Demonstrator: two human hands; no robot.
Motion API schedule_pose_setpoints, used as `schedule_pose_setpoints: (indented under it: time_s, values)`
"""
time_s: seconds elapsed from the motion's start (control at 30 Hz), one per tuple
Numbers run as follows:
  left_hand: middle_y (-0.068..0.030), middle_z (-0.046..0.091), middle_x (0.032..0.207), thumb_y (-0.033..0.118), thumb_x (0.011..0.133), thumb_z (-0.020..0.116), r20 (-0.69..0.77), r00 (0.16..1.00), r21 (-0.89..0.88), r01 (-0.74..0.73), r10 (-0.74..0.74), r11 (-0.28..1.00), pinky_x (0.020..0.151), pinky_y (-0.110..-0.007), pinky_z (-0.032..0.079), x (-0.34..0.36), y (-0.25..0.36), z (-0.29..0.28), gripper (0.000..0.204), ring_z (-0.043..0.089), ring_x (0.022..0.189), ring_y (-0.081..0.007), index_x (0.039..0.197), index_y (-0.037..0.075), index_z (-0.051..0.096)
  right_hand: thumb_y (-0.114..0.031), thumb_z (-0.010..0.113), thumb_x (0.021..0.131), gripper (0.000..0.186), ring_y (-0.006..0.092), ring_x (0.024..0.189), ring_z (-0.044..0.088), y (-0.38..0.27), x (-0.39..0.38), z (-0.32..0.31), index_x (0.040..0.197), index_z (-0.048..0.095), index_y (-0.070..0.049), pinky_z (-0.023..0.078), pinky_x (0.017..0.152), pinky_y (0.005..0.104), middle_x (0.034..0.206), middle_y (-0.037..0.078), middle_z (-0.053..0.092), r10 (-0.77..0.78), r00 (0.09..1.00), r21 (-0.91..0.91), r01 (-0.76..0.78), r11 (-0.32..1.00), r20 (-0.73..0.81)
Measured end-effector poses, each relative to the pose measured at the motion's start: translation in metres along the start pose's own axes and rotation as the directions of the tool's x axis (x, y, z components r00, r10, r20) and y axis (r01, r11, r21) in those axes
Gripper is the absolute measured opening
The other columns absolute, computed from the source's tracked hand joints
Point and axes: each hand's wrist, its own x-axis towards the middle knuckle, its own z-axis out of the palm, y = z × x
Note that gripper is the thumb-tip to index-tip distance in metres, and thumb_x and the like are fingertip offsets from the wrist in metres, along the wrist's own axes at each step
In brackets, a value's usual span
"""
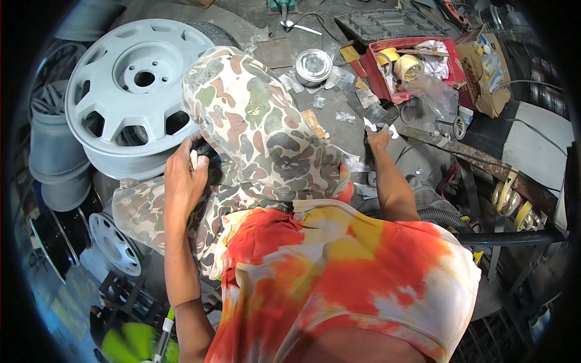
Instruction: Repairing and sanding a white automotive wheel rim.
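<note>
I am seeing left hand (pixel 184 175) gripping a small white piece (pixel 194 158) beside the grey wheel (pixel 130 85) | right hand (pixel 379 137) pinching a white scrap (pixel 370 125) on the worktop (pixel 339 130) | I am judging: keep both grips tight

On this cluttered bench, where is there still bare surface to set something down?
Bare grey bench shows between the round metal tin and the right hand, and a strip beyond the tin toward the spoon. It is crowded around the red tray with tape rolls and the cardboard box. Grey wheel rims fill the left.

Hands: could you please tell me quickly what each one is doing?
Left hand: closed on a dark object, kind unclear.
Right hand: closed on a small white piece.
</note>
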Motion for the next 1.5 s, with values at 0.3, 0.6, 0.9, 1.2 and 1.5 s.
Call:
schedule_pose_setpoints:
  time_s: [0.3,0.6,0.9,1.2,1.5]
  values:
    - [-0.0297,0.069,0.107,0.008,0.087,0.061,-0.081,0.992,0.051,-0.089,0.093,0.995,0.090,-0.048,0.051,0.006,-0.005,0.019,0.043,0.065,0.100,-0.0491,0.130,-0.001,0.062,-0.038,0.091,0.070,0.060,0.0373,0.112,0.061,-0.002,-0.007,-0.001,0.116,0.068,-0.007,0.050,0.099,0.0438,0.116,0.020,0.065,-0.016,1.000,-0.054,0.015,0.998,-0.015]
    - [-0.0292,0.069,0.108,0.008,0.088,0.060,-0.037,0.997,0.023,-0.066,0.067,0.998,0.089,-0.050,0.050,0.009,-0.002,0.019,0.041,0.064,0.100,-0.0490,0.128,-0.002,0.062,-0.030,0.085,0.076,0.049,0.0380,0.098,0.070,-0.005,-0.008,-0.012,0.109,0.062,-0.002,0.054,0.089,0.0465,0.104,0.022,0.070,-0.153,0.988,-0.084,0.153,0.985,0.008]
    - [-0.0289,0.068,0.106,0.009,0.088,0.059,-0.097,0.988,0.064,-0.115,0.120,0.991,0.087,-0.049,0.050,0.011,-0.007,0.024,0.037,0.064,0.098,-0.0488,0.123,-0.002,0.063,-0.031,0.072,0.090,0.027,0.0344,0.092,0.067,-0.007,-0.056,-0.021,0.098,0.074,-0.005,0.051,0.088,0.0457,0.096,0.015,0.069,-0.492,0.862,0.041,0.491,0.870,0.124]
    - [-0.0281,0.069,0.107,0.008,0.089,0.060,-0.083,0.981,0.108,-0.168,0.177,0.980,0.086,-0.049,0.050,0.013,-0.007,0.027,0.037,0.064,0.097,-0.0492,0.124,-0.001,0.062,-0.032,0.064,0.095,0.038,0.0387,0.128,0.053,0.059,-0.005,-0.064,0.121,0.071,-0.006,0.043,0.108,0.0481,0.129,0.026,0.059,-0.272,0.961,-0.455,0.268,0.849,0.058]
    - [-0.0277,0.069,0.108,0.008,0.089,0.060,-0.060,0.989,0.089,-0.128,0.133,0.988,0.087,-0.048,0.051,0.012,-0.003,0.024,0.037,0.064,0.098,-0.0487,0.125,-0.001,0.063,-0.023,0.068,0.092,0.034,0.0343,0.105,0.068,0.058,0.009,-0.061,0.120,0.071,-0.004,0.052,0.093,0.0421,0.114,0.021,0.071,-0.159,0.987,-0.008,0.159,0.987,0.016]
